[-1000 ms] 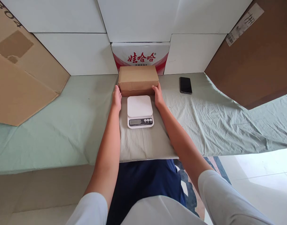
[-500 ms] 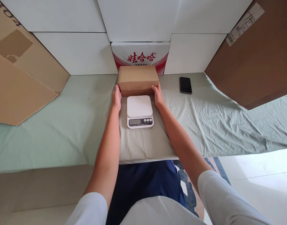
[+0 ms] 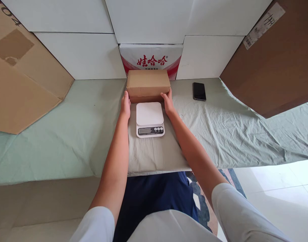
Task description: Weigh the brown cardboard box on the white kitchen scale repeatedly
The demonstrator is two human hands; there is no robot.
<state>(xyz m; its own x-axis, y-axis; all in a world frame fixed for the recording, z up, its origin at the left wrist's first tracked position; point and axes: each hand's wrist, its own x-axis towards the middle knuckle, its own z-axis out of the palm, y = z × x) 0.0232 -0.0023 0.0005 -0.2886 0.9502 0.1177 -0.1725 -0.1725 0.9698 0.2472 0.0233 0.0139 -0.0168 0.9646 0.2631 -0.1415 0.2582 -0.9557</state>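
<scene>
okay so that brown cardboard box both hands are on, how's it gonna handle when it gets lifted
The cardboard box looks stiff, with crisp, undented edges, so it probably won't sag. With the left hand and right hand at opposite ends, it should lift level. Its flat base makes rolling unlikely. Its weight cannot be told.

one cardboard box [image 3: 148, 84], one scale [image 3: 150, 119], one phone [image 3: 199, 91]

Box [image 3: 148, 82] behind scale [image 3: 150, 119], phone [image 3: 199, 91] right.
</scene>
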